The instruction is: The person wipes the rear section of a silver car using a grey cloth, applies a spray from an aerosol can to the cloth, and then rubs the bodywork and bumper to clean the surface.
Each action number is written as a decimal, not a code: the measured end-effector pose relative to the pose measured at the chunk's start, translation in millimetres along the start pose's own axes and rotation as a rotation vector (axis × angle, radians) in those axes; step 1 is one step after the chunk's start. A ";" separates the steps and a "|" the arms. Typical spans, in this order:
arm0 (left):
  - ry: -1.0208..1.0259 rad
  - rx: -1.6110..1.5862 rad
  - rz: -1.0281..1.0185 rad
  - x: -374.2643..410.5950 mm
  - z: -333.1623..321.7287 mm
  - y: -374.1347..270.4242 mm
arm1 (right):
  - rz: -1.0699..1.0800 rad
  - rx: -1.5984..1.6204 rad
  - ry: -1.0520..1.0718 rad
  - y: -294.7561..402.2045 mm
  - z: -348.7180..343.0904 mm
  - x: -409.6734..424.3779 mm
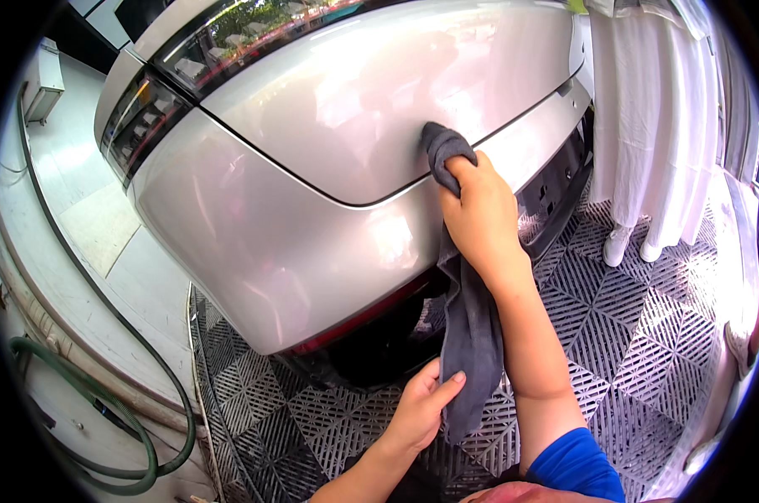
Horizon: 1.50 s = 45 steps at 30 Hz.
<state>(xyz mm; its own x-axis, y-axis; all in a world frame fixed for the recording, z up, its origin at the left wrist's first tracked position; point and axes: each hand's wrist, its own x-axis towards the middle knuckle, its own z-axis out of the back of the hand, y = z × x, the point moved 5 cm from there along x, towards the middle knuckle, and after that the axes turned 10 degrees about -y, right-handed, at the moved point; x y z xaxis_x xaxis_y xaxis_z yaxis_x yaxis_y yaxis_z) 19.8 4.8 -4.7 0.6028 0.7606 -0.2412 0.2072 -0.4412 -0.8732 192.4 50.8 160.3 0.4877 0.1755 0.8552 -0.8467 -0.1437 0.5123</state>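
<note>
A dark grey cloth (474, 327) is in both hands. My right hand (480, 204) grips its bunched upper end and presses it against the silver tailgate (354, 126) of a car, just above the panel gap over the rear bumper (279, 251). The rest of the cloth hangs below my right wrist. Lower down, my left hand (425, 402) pinches the hanging part's edge between thumb and fingers. The tail light (147, 119) runs along the car's upper left, full of reflections. Whatever part of the tailgate lies under the cloth is hidden.
Close by on the right stands a person in loose white clothing (650, 126) and white shoes (617, 245). Slatted grey floor tiles (593, 302) lie below. A coiled green hose (147, 440) and a dark hose (90, 258) lie at left.
</note>
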 end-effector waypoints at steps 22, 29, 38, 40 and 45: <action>-0.053 0.006 -0.066 -3.7 0.3 -2.8 | -0.054 -0.010 -0.049 -5.3 -4.6 -2.9; -0.066 0.020 -0.083 -2.0 1.0 -3.4 | -0.008 0.004 -0.203 -4.2 1.5 -1.3; -0.080 0.012 -0.098 -2.4 -2.0 -3.3 | -0.015 0.024 -0.090 0.8 -4.5 -7.9; -0.087 0.009 -0.098 -2.1 -1.8 -3.5 | -0.028 0.015 -0.023 0.0 -8.6 -8.3; -0.095 0.026 -0.132 -1.4 3.6 -4.0 | -0.083 0.069 -0.063 -14.8 -8.9 -0.7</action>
<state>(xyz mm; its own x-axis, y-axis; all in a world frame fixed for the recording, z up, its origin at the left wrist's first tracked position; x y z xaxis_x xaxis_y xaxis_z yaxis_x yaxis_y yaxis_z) 15.4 7.2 -2.4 0.4956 0.8534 -0.1616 0.2592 -0.3229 -0.9103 202.8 61.5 151.3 0.5699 0.1281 0.8116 -0.7871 -0.1986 0.5840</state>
